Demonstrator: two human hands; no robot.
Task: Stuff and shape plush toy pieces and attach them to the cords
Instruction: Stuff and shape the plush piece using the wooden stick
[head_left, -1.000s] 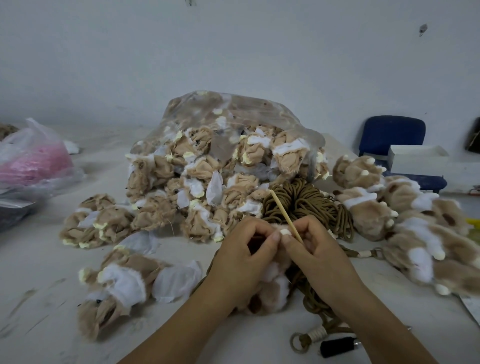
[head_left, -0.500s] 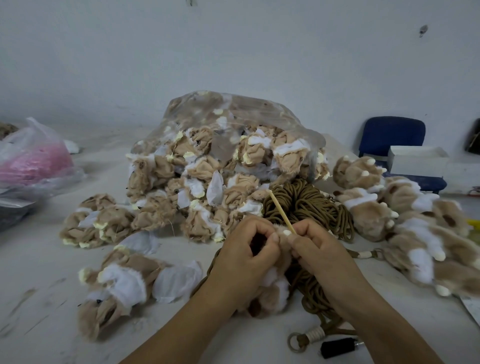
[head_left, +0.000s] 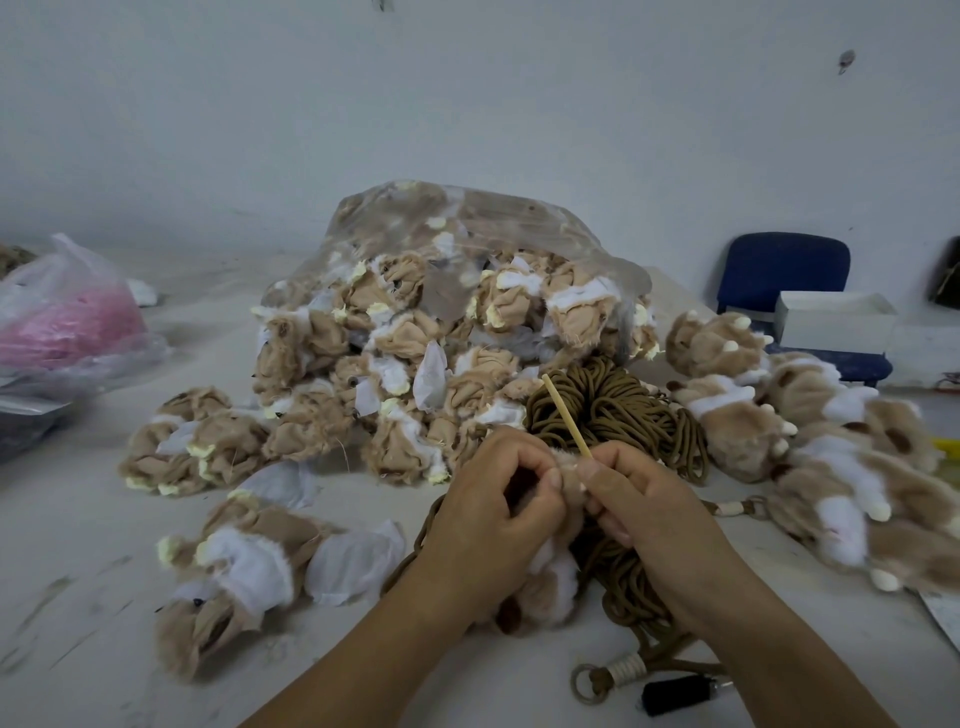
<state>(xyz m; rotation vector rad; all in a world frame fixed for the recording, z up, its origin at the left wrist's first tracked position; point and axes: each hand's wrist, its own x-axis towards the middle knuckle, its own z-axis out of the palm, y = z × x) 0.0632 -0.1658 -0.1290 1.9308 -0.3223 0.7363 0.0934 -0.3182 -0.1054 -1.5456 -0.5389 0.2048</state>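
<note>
Dim, even light (rather bluish), soft shadows; the lower-left plush pieces (head_left: 223, 582) look smeared, frame edges bowed.

No legible text anywhere.

Shows fuzzy, matt tan-and-white plush on the plush toy piece (head_left: 550, 587) in the near middle. Looks like smooth, pale bare wood on the thin stick (head_left: 566, 418). Reads as braided, matt brown fibre on the cords (head_left: 613, 410). Gleams as clear, glossy, wrinkled plastic on the bag (head_left: 519, 223) farther back. Bares flat woven cloth backing with frayed edges on the inside-out pieces (head_left: 223, 571), near left. Appears matt, pale and scuffed across the surface (head_left: 78, 597).
</note>
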